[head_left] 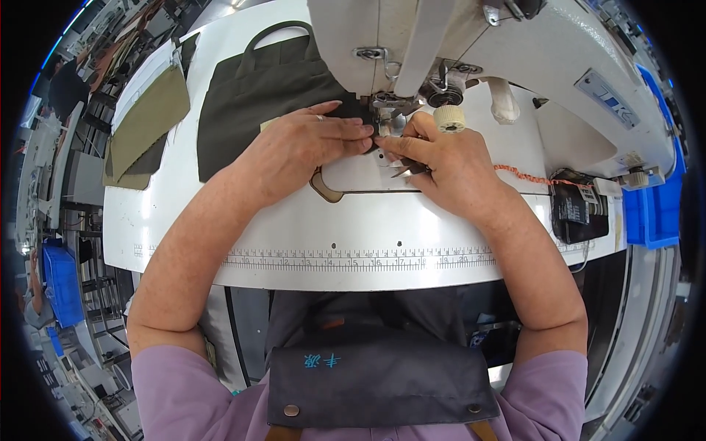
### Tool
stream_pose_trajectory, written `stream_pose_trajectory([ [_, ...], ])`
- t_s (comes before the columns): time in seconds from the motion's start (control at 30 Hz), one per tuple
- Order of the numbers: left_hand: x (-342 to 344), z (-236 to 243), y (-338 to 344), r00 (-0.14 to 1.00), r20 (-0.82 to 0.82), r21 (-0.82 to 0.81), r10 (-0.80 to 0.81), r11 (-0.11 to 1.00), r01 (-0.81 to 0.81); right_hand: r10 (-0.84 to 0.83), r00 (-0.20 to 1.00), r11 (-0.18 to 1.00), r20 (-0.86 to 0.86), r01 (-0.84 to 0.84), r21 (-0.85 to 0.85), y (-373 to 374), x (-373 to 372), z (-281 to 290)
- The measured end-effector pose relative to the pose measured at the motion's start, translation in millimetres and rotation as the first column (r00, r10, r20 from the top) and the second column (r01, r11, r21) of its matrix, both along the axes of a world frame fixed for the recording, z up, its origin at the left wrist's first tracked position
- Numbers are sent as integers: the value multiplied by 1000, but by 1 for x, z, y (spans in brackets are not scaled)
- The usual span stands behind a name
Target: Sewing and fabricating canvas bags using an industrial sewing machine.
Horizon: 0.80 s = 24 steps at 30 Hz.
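Note:
My left hand (301,147) lies on a dark olive fabric piece (254,95) with a looped handle, fingers extended toward the needle area, pressing it beside the presser foot (390,121) of a white sewing machine (544,44). My right hand (448,165) is just right of the needle, fingertips at the fabric's edge, with small dark thread snips (404,169) held in its curled fingers. An orange coiled cord (515,173) runs from near this hand to the right. The fabric under my left fingers is partly hidden.
Cut olive and white pieces (151,125) lie stacked at left on the table (346,228), which has a ruler along its front edge. A black device (577,213) and a blue bin (651,220) are at right. A co-worker's arm (33,279) shows at far left.

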State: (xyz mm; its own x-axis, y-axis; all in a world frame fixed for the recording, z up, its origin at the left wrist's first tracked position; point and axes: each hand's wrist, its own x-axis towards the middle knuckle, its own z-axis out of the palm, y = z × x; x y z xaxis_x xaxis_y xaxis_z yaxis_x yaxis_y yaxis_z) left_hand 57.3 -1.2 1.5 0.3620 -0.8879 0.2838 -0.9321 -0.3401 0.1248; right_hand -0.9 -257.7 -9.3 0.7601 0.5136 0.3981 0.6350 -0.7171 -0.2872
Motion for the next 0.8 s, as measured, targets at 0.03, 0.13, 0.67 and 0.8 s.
stream_pose_trajectory([
  [0.03, 4, -3, 0, 1000, 22, -13, 11, 1000, -11, -40, 999, 998, 13, 41, -43, 2, 0, 0],
  [0.13, 15, -2, -3, 997, 70, -25, 35, 999, -33, -89, 995, 991, 43, 93, -96, 4, -1, 0],
  [0.67, -45, -8, -36, 897, 232, 87, 376, 910, -405, -93, 995, 996, -28, 93, -17, 1, 3, 4],
  [0.8, -52, 17, -46, 891, 287, 216, 352, 882, -418, -95, 995, 995, -27, 95, -24, -1, 1, 6],
])
